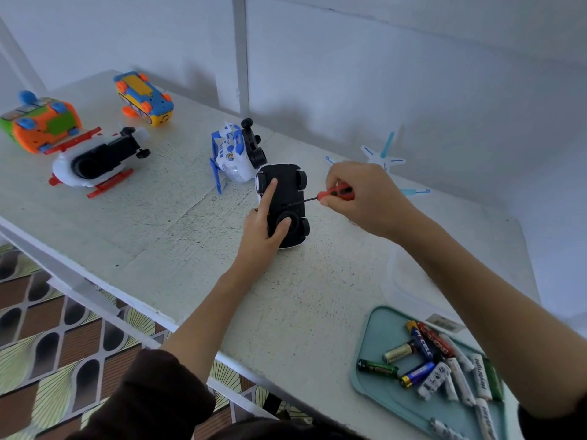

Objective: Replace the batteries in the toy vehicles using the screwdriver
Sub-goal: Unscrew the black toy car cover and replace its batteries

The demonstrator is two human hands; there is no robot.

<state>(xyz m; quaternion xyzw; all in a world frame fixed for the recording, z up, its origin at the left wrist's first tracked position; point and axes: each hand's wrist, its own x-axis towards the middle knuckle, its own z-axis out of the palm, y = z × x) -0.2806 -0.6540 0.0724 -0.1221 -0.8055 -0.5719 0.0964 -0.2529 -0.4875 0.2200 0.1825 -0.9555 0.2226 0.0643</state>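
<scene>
Right hand pinches the red-handled screwdriver, fingers curled round the handle, tip set on the underside of the black toy car, mid-table. Left hand steadies the upturned car, forefinger straight along the chassis, thumb pressed near the rear. Judgement: the battery-cover screw is being worked. Keep the shaft square to the screw, press firmly, hold the car flat. Replacement batteries lie in the teal tray, near right.

Black toy car upside down mid-table, left hand pressing its underside, right hand gripping red screwdriver with tip at the car's base, battery tray near right, four other toys far left.
</scene>
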